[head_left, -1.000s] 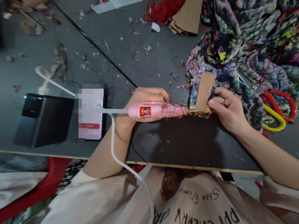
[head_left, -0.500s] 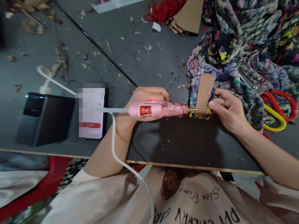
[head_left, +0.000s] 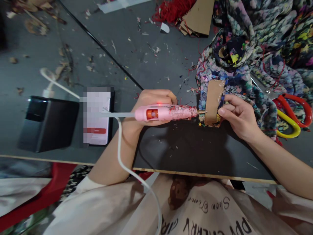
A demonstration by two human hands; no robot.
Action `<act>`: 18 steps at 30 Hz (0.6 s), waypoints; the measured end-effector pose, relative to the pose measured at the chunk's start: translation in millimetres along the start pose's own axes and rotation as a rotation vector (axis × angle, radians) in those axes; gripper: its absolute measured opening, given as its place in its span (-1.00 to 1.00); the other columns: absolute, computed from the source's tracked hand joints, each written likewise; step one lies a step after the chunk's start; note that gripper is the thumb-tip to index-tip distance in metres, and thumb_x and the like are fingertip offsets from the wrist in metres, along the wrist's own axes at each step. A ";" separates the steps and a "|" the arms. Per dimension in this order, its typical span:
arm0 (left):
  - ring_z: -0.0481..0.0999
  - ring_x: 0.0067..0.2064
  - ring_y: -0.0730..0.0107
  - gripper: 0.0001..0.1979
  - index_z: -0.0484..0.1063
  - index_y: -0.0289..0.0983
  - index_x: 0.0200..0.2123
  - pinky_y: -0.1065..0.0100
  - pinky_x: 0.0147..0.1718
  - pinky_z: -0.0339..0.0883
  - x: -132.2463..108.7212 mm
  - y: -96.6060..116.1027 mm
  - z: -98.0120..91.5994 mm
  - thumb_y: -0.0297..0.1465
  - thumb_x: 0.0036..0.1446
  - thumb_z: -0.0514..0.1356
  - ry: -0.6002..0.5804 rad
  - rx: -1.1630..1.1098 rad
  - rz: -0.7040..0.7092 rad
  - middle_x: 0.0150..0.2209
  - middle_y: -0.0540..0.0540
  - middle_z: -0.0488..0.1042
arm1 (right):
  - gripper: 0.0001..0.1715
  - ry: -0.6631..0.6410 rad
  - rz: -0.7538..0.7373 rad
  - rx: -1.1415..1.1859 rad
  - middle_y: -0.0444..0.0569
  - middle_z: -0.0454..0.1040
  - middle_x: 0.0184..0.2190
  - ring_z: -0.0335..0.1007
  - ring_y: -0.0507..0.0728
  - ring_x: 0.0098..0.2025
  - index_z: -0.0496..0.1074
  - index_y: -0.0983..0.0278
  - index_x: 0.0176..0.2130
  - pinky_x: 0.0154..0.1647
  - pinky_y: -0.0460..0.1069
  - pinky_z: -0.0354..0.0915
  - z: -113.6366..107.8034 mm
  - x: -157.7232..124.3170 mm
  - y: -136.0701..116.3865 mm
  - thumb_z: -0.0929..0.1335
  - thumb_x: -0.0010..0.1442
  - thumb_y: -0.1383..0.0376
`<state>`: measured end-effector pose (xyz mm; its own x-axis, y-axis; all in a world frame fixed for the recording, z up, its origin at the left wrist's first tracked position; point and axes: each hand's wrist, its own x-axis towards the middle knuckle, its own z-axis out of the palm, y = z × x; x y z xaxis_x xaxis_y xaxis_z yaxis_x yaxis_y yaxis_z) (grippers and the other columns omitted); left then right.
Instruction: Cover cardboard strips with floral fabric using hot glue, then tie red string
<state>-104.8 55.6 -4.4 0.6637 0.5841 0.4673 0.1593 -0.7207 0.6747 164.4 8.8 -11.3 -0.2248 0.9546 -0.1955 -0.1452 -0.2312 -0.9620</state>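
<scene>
My left hand (head_left: 149,99) is closed round a pink hot glue gun (head_left: 166,113) with a red light on top and a white cord trailing toward me. Its nozzle touches the left edge of a brown cardboard strip (head_left: 213,101). Flowered fabric (head_left: 234,75) is wrapped about that strip. My right hand (head_left: 238,114) pinches the strip and the fabric at their right side, fingers pressed together. Both hands rest over a dark table (head_left: 186,147).
Red and yellow scissors (head_left: 293,117) lie to the right on the fabric. A black box (head_left: 46,124) and a phone (head_left: 96,114) sit at the left. Cardboard pieces (head_left: 198,18) and red yarn (head_left: 171,9) lie at the back. Scraps litter the table, and a black cable (head_left: 102,49) crosses it.
The glue gun's nozzle has shifted slightly upward along the cardboard's left edge. Otherwise both hands hold nearly still.
</scene>
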 end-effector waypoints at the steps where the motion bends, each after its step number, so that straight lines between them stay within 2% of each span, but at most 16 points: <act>1: 0.42 -0.43 0.53 -0.61 0.33 -0.29 -0.50 0.47 -0.48 0.24 0.0 -0.4 0.1 -0.14 0.27 0.17 0.001 0.002 0.005 -0.44 -0.08 0.41 | -0.56 -0.002 0.004 0.000 -0.25 0.42 -0.57 0.32 -0.03 -0.58 0.40 0.19 -0.23 -0.58 -0.13 0.38 -0.2 -0.1 0.3 0.53 0.01 0.02; 7: 0.43 -0.43 0.51 -0.57 0.34 -0.29 -0.50 0.47 -0.49 0.25 -0.3 -2.1 -0.3 -0.09 0.28 0.14 0.006 0.027 0.029 -0.44 -0.09 0.42 | -0.55 -0.007 0.014 0.007 -0.24 0.45 -0.55 0.31 -0.04 -0.57 0.41 0.19 -0.21 -0.57 -0.13 0.37 -0.8 -0.6 0.5 0.54 0.00 0.04; 12: 0.43 -0.43 0.48 -0.60 0.33 -0.28 -0.52 0.45 -0.50 0.25 0.0 -3.4 -1.3 -0.14 0.25 0.17 0.013 0.028 0.032 -0.45 -0.09 0.42 | -0.52 -0.005 0.022 -0.033 -0.23 0.45 -0.54 0.29 -0.04 -0.57 0.41 0.21 -0.20 -0.56 -0.14 0.33 -1.5 -0.8 -0.6 0.54 -0.01 0.02; 18: 0.44 -0.43 0.47 -0.64 0.32 -0.26 -0.51 0.44 -0.49 0.27 0.0 -4.6 -1.2 -0.15 0.23 0.18 0.030 0.035 0.028 -0.46 -0.06 0.41 | -0.62 -0.045 -0.001 -0.027 -0.25 0.45 -0.56 0.32 -0.05 -0.58 0.44 0.22 -0.18 -0.57 -0.15 0.32 -1.9 -2.4 -2.0 0.51 0.06 0.11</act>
<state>-106.3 59.3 -6.9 0.6457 0.5744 0.5030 0.1669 -0.7491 0.6411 167.1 7.3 -9.3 -0.2680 0.9452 -0.1865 -0.1193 -0.2246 -0.9671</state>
